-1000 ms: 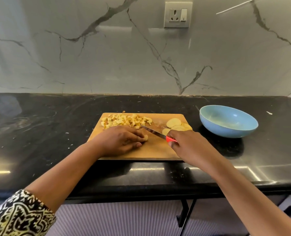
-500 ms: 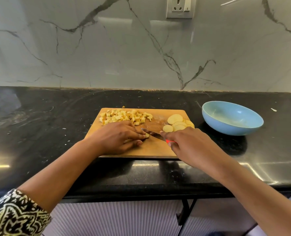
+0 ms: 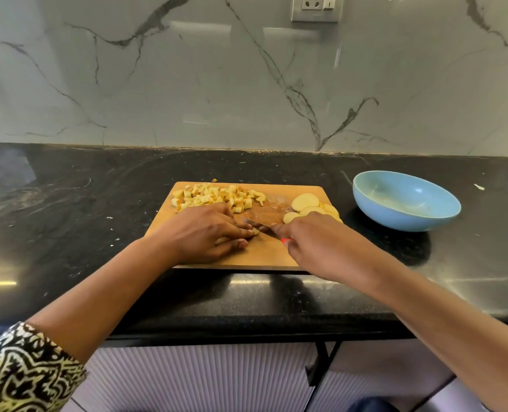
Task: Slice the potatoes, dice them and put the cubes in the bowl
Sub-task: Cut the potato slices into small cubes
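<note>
Dicing on the board (image 3: 264,254), I've got L hand (image 3: 205,233) pinning a potato piece (image 3: 255,231), R hand (image 3: 315,242) wrapped round the knife (image 3: 257,224); spud's prob firm but slick, so press from top w/ fingertips tucked.

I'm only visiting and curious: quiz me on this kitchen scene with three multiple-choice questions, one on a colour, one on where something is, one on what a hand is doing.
1. What colour is the bowl?
A) light blue B) red C) white

2. Where is the pile of potato cubes?
A) in the bowl B) on the far left of the cutting board C) on the counter

3. What is the right hand doing?
A) lying flat B) lifting the bowl C) gripping the knife

Answers:
1 A, its wall and inside are pale blue.
2 B, the cubes lie heaped at the board's far left corner; none show in the bowl.
3 C, its fingers curl round the knife, whose blade meets the potato piece held by the left hand.
</note>
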`<state>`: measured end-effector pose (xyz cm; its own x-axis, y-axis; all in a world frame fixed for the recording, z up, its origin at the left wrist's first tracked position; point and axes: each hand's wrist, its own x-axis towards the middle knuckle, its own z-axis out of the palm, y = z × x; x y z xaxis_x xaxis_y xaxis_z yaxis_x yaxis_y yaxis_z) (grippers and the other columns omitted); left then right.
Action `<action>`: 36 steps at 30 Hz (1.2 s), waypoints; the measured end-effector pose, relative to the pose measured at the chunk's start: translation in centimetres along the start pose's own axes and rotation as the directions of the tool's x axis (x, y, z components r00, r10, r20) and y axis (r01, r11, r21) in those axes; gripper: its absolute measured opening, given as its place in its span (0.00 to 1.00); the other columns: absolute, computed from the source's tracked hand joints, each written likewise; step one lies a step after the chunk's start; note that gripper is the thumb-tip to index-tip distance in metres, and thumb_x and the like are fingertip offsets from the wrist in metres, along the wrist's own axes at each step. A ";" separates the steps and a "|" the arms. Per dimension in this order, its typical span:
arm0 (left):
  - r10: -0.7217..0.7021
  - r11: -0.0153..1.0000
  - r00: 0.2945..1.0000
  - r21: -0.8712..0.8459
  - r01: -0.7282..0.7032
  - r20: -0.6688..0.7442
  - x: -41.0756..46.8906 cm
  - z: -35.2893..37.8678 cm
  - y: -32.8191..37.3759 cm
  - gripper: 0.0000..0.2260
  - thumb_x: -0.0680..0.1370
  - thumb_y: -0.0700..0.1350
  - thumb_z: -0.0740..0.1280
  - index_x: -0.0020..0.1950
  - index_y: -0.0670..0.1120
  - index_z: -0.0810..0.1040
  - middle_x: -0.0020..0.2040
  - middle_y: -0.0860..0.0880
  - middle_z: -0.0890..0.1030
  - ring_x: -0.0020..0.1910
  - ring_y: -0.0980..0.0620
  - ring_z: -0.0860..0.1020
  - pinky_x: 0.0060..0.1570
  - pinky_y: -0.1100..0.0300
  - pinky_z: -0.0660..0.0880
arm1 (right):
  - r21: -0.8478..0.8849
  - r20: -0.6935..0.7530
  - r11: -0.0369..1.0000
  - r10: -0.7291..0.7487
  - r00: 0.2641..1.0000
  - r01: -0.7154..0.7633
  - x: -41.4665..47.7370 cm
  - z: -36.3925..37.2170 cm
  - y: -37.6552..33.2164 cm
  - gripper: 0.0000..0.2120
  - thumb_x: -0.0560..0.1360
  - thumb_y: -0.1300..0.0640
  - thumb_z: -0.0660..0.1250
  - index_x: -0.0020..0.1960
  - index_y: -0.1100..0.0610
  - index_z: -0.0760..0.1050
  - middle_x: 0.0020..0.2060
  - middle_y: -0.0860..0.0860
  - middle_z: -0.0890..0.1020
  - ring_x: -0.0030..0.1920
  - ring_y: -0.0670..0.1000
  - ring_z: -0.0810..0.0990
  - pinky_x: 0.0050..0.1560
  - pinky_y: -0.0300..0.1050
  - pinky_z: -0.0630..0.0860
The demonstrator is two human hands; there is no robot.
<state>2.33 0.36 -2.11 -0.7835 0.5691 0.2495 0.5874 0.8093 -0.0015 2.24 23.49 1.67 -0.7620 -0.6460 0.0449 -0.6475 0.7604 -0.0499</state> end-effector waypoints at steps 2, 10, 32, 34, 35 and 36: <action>-0.024 1.000 1.000 -0.001 0.024 0.010 0.0 0.0 0.1 0.26 0.76 0.64 0.47 0.66 0.56 0.75 0.63 0.60 0.77 0.58 0.58 0.71 0.50 0.59 0.76 | 0.011 0.039 1.000 0.009 0.999 -0.010 -1.1 -0.5 0.5 0.18 0.81 0.60 0.55 0.67 0.50 0.73 0.38 0.48 0.75 0.35 0.45 0.73 0.31 0.39 0.67; -0.149 0.982 0.987 -0.122 0.141 -0.053 0.3 0.4 0.7 0.15 0.77 0.57 0.61 0.59 0.56 0.80 0.57 0.57 0.81 0.52 0.58 0.75 0.49 0.57 0.77 | -0.037 0.149 0.999 0.026 0.988 -0.021 -3.9 -5.5 1.6 0.18 0.81 0.55 0.58 0.68 0.41 0.72 0.45 0.41 0.79 0.40 0.42 0.75 0.42 0.36 0.71; -0.544 0.820 0.829 -0.291 0.493 -0.131 1.3 0.2 2.2 0.06 0.73 0.53 0.71 0.47 0.55 0.83 0.43 0.58 0.79 0.43 0.59 0.75 0.42 0.62 0.75 | 0.136 -0.242 0.984 0.149 0.959 -0.119 -3.5 2.5 -3.1 0.23 0.82 0.54 0.55 0.76 0.45 0.58 0.45 0.46 0.79 0.42 0.47 0.76 0.38 0.42 0.73; -0.548 0.818 0.828 -0.284 0.500 -0.121 1.4 0.1 2.3 0.05 0.73 0.53 0.71 0.47 0.54 0.83 0.42 0.59 0.78 0.43 0.59 0.75 0.42 0.62 0.75 | 0.116 -0.234 0.985 0.155 0.960 -0.131 -3.3 2.8 -3.0 0.24 0.82 0.55 0.55 0.76 0.45 0.57 0.44 0.47 0.79 0.42 0.48 0.76 0.37 0.43 0.73; -0.548 0.818 0.829 -0.281 0.501 -0.116 1.5 0.1 2.3 0.05 0.73 0.53 0.71 0.47 0.54 0.83 0.42 0.59 0.78 0.43 0.59 0.75 0.42 0.62 0.75 | 0.105 -0.230 0.985 0.155 0.961 -0.134 -3.1 2.8 -3.0 0.24 0.82 0.56 0.55 0.76 0.45 0.58 0.44 0.47 0.79 0.42 0.48 0.76 0.36 0.42 0.72; -0.546 0.819 0.830 -0.277 0.502 -0.114 1.6 0.1 2.2 0.06 0.73 0.53 0.71 0.47 0.54 0.83 0.42 0.59 0.78 0.43 0.59 0.75 0.42 0.62 0.76 | 0.095 -0.222 0.986 0.156 0.962 -0.138 -2.9 2.7 -3.1 0.23 0.82 0.56 0.55 0.76 0.45 0.59 0.44 0.47 0.79 0.42 0.48 0.76 0.36 0.42 0.71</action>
<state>2.39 3.09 -1.84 -0.9480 0.0133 0.3180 0.1445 0.9083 0.3926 6.39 22.82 -1.03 -0.8341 -0.4880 0.2571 -0.5333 0.8325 -0.1503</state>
